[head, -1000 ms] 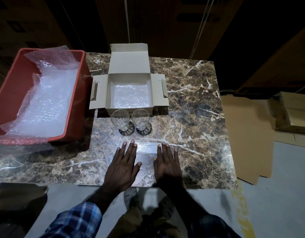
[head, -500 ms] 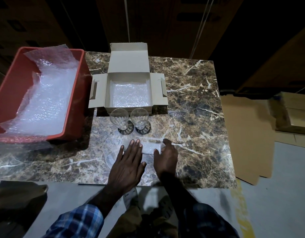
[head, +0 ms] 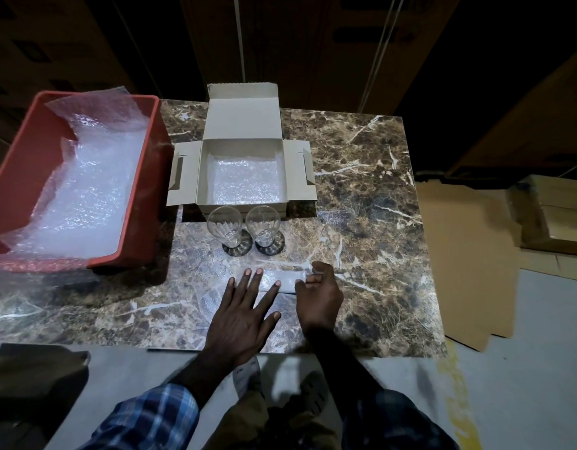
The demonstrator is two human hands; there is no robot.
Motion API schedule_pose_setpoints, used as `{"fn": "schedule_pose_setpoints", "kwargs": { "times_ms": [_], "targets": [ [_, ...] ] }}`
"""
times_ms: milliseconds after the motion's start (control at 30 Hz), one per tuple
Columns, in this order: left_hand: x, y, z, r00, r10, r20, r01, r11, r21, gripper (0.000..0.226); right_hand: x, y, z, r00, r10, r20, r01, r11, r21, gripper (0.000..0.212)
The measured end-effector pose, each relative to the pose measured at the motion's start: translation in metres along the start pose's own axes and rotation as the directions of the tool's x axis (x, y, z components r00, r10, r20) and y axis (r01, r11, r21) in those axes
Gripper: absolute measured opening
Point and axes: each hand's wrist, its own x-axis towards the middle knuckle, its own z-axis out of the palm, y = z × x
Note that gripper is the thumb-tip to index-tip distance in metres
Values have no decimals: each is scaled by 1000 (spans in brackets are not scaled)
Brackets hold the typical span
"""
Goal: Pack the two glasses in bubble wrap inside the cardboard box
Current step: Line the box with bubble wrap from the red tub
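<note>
Left hand [head: 240, 315] lies flat, fingers straight and spread, pressing a clear bubble wrap sheet [head: 282, 279] onto the marble table [head: 371, 196] near the front edge. Right hand [head: 318, 295] has fingers curled, pinching the sheet's right end, where the wrap looks folded or rolled into a narrow strip (hard to tell which, it's transparent). The rest of the sheet spreads flat toward the person under both hands.

Two glasses [head: 243, 228] stand upright side by side on dark round bases, just beyond the hands and right in front of the cardboard box [head: 243, 170], touching or nearly touching its front wall. Neither is wrapped.

Box is open: lid flap up at the back, side flaps out left and right, a layer of bubble wrap lining the bottom.

Red plastic bin [head: 144, 190] sits at the table's left, just beside the box, holding loose bubble wrap that spills over its near rim. Flattened cardboard [head: 465, 254] lies on the floor to the right.
</note>
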Motion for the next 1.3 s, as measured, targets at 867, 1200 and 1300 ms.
{"fn": "schedule_pose_setpoints", "kwargs": {
  "times_ms": [867, 1200, 1300],
  "targets": [
    [0, -6, -9, 999, 27, 17, -25, 991, -132, 52, -35, -13, 29, 935, -349, 55, 352, 934, -55, 31],
    [20, -1, -50, 877, -478, -47, 308, 636, -707, 34, -29, -5, 30, 862, -476, 173, 492, 868, -67, 14],
    [24, -12, -42, 823, -566, -57, 335, 564, -755, 38, -27, -3, 31, 849, -497, 181, 520, 846, -114, 19]
  ]
}}
